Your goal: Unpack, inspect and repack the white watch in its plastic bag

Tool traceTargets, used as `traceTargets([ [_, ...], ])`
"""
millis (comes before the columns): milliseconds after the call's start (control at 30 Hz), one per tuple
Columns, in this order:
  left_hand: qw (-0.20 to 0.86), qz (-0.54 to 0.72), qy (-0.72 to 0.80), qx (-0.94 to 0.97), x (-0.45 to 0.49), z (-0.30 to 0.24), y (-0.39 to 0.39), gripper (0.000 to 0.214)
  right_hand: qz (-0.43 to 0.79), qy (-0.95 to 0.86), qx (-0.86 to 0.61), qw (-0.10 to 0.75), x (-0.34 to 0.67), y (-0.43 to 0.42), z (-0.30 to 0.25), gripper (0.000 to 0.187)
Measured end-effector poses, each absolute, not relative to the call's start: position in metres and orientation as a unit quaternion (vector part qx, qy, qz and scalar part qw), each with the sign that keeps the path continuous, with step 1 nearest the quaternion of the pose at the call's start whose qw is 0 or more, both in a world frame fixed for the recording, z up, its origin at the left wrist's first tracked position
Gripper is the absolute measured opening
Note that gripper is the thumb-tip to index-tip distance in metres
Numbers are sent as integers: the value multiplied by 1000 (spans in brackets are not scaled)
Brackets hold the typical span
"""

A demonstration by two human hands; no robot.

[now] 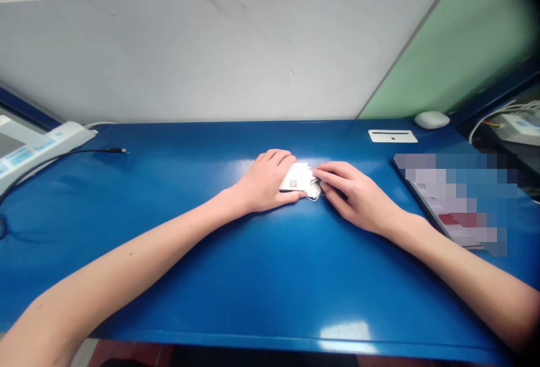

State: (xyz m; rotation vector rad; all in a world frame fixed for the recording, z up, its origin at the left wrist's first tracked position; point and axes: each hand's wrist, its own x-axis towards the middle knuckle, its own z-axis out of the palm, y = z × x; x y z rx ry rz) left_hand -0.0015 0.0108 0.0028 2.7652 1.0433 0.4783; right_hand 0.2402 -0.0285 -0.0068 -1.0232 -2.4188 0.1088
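Observation:
A small flat white packet (296,177) with a dark square code printed on it lies low over the blue table, near its middle. My left hand (270,181) is closed round its left side, thumb along the near edge and fingers over the far edge. At its right end is a bunched white piece (313,189) with a beaded-looking edge; I cannot make out its exact kind. My right hand (352,192) touches that white piece with thumb and fingertips drawn together. Part of the packet is hidden under my left fingers.
The blue table (228,288) ends at a grey wall panel. A partly blurred-out flat item (447,204) lies to the right. Behind it are a white slotted plate (392,136) and a rounded white object (432,120). A black cable (97,151) and a white device (46,147) are left.

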Motion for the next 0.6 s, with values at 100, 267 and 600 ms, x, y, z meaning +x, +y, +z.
traceTargets([
  [100, 75, 160, 349, 920, -1, 3, 11, 55, 44, -889, -379, 251, 240, -28, -7, 31],
  [267, 68, 157, 347, 922, -1, 2, 11, 58, 51, -887, -389, 244, 240, -28, -8, 32],
  [600, 71, 166, 346, 921, -1, 1, 11, 52, 111, -883, -378, 253, 243, -30, -5, 34],
])
